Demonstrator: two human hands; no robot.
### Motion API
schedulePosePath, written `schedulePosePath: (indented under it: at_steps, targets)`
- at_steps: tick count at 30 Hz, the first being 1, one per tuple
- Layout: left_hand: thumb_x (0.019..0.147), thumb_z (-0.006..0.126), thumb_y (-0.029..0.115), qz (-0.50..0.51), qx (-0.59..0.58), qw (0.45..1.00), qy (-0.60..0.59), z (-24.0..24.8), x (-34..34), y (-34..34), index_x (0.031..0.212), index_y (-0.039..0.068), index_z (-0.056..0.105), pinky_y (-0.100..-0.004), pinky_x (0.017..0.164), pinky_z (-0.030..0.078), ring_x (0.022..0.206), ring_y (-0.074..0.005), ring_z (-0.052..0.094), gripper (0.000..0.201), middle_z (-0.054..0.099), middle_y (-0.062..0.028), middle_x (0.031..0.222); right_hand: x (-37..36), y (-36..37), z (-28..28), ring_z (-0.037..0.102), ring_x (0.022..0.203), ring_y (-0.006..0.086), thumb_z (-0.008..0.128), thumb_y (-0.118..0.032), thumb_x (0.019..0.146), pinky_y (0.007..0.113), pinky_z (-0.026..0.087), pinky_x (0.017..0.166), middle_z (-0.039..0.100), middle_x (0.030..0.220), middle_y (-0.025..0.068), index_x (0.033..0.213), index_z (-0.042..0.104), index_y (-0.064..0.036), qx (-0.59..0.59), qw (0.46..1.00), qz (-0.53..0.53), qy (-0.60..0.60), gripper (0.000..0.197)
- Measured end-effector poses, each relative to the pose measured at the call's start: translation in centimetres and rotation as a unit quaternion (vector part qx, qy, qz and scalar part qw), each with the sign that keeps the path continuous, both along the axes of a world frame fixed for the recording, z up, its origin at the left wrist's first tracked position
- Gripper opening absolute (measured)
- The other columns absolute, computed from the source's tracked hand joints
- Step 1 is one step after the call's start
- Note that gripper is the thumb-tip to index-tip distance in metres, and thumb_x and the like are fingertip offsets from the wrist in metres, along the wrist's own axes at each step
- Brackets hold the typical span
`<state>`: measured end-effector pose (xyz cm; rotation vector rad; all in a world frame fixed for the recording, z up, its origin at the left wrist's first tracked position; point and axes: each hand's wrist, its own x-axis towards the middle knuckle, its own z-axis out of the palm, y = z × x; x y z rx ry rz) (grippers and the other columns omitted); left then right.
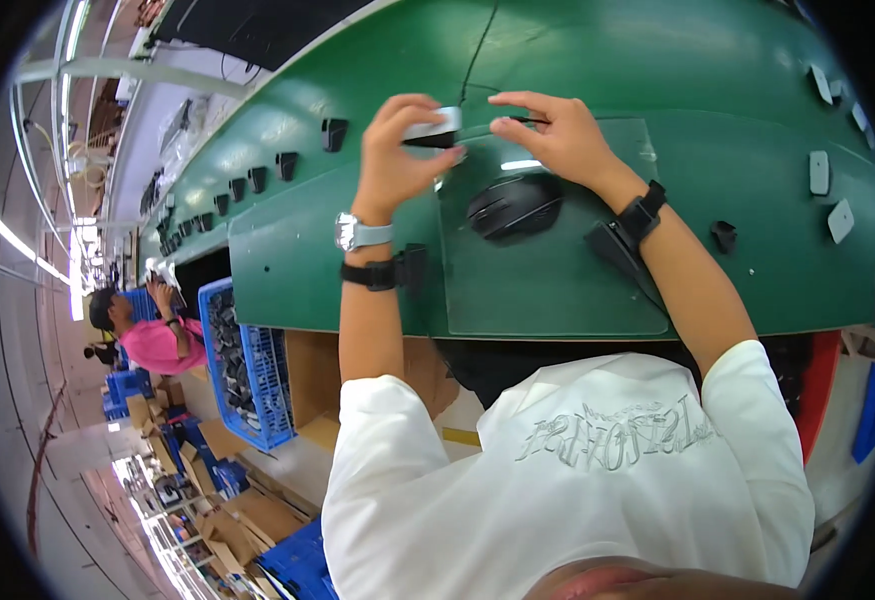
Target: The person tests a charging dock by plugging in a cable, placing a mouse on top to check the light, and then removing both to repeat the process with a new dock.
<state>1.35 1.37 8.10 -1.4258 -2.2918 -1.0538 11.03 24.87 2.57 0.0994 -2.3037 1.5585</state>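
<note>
My left hand (397,150) is closed around a small white-and-black block (435,128), gripping it between thumb and fingers above the green table (337,250). Just to the right, my right hand (562,135) has its index finger and thumb toward the block. A thin dark piece (529,121) shows between those fingers; its kind is too small to make out. Below my hands a black computer mouse (515,208) rests on a clear square sheet (557,310). A thin black cable (477,50) runs from the far edge down to near the block.
Several black plastic parts (333,134) stand in a row along the left. White pieces (818,172) and a small black part (723,235) lie at the right. A blue crate (267,380) full of parts is beside the table; a person in pink (162,345) works beyond it.
</note>
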Motion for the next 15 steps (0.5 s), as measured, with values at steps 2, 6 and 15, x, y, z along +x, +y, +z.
schedulePosePath:
  at_steps: [2, 6, 15]
  targets:
    - [0.073, 0.093, 0.008, 0.057, 0.08, 0.995, -0.017, -1.3, -1.7, -1.5, 0.098, 0.002, 0.07, -0.0326, 0.085, 0.056, 0.096, -0.0177, 0.069, 0.035, 0.07, -0.0078, 0.107, -0.2, 0.6, -0.6, 0.048, 0.055, 0.014, 0.071, -0.033, 0.096, 0.031, 0.039, 0.054, 0.054, 0.06, 0.0045, 0.111, 0.075, -0.0112, -0.044, 0.998, -0.036, -0.001, 0.027]
    - [0.097, 0.077, 0.033, 0.287, 0.12, 0.927, -0.208, -5.8, -9.1, -6.4, 0.102, -0.004, 0.076, -0.027, 0.073, 0.054, 0.08, -0.0097, 0.066, 0.037, 0.074, -0.0049, 0.087, 0.0, 0.1, -0.9, 0.053, 0.055, 0.0185, 0.068, -0.038, 0.098, 0.035, 0.042, 0.055, 0.058, 0.062, 0.0077, 0.103, 0.075, -0.0111, -0.014, 0.998, -0.049, 0.033, 0.028]
    - [0.1, 0.068, 0.018, 0.276, 0.064, 0.959, -0.014, -1.2, -11.2, 3.6, 0.114, -0.005, 0.071, -0.0338, 0.081, 0.055, 0.089, -0.0195, 0.069, 0.028, 0.075, -0.0137, 0.105, -0.5, -1.0, -3.0, 0.069, 0.087, 0.0417, 0.054, -0.034, 0.099, 0.053, 0.054, 0.078, 0.071, 0.092, 0.0162, 0.096, 0.066, -0.0085, 0.141, 0.989, 0.03, 0.045, 0.028]
